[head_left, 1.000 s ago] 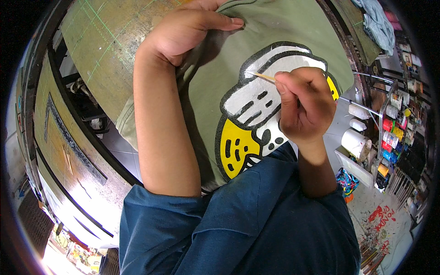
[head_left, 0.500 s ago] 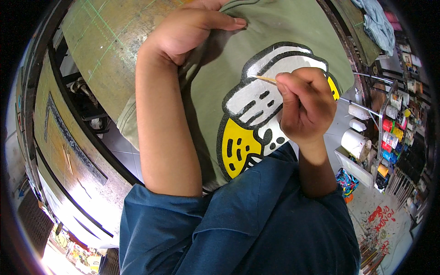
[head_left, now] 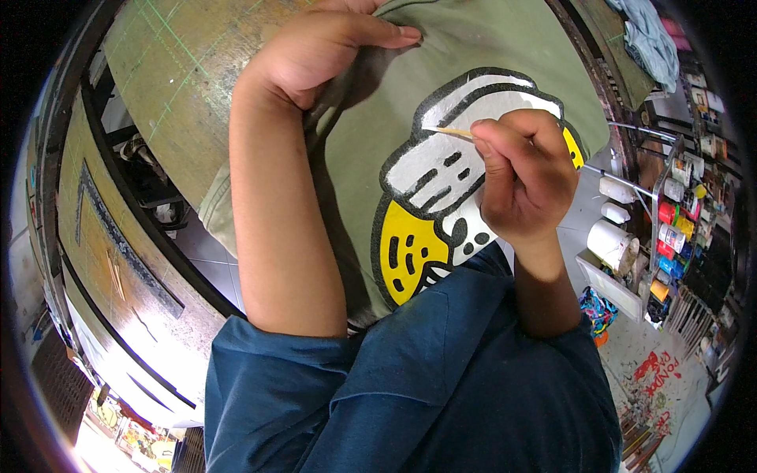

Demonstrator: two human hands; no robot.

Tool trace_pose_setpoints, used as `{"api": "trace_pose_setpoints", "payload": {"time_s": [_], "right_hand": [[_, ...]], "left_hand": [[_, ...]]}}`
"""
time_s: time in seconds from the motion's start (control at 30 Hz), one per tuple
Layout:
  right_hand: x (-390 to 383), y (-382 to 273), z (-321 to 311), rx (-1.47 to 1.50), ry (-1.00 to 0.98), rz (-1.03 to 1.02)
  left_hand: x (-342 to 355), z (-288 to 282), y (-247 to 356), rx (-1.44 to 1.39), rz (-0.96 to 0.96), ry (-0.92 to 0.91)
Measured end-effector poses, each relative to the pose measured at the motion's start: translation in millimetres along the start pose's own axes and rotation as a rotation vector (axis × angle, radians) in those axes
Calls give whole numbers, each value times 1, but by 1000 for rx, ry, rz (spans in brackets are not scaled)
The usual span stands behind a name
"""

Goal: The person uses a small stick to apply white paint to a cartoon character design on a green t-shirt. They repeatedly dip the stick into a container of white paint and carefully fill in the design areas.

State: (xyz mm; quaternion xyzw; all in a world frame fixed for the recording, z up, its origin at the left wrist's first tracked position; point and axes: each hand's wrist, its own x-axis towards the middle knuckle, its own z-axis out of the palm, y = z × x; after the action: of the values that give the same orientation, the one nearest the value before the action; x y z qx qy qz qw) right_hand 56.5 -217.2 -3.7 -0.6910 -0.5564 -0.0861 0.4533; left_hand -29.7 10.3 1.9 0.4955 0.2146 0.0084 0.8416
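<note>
An olive-green garment [head_left: 347,197] is spread over a worn board, one side hanging past its edge. It carries a cartoon print [head_left: 441,169] in white, yellow and thick black outlines. At the top of the view, my left hand [head_left: 335,43] grips the cloth, thumb lying on top; its other fingers are partly hidden. Pinched between the thumb and fingertips of my right hand [head_left: 528,173] is a thin wooden stick [head_left: 454,132]. Its pale tip rests at the black line between two white areas of the print.
The scuffed board [head_left: 197,79] has green grid lines. Left of it, another board [head_left: 118,260] holds a dark L-shaped strip and thin sticks. On the right, a rack [head_left: 670,229] bears several paint containers near a white bucket [head_left: 609,243]. Light-blue cloth [head_left: 646,43] hangs at the upper right.
The stick's tip and the printed cloth have shifted very slightly left and up in the view. Both hands keep the same grip.
</note>
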Motion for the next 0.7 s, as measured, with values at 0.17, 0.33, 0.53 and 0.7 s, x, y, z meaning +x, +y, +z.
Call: {"api": "trace_pose_setpoints", "payload": {"time_s": [0.17, 0.33, 0.53, 0.7], "right_hand": [[-1, 0, -2, -35, 4, 0], [-1, 1, -2, -65, 40, -1], [-1, 1, 0, -44, 82, 41], [-2, -1, -1, -9, 1, 34]], "left_hand": [[1, -3, -1, -5, -17, 13], [2, -4, -1, 8, 3, -11], [1, -4, -2, 60, 1, 5], [0, 0, 0, 78, 27, 14]]}}
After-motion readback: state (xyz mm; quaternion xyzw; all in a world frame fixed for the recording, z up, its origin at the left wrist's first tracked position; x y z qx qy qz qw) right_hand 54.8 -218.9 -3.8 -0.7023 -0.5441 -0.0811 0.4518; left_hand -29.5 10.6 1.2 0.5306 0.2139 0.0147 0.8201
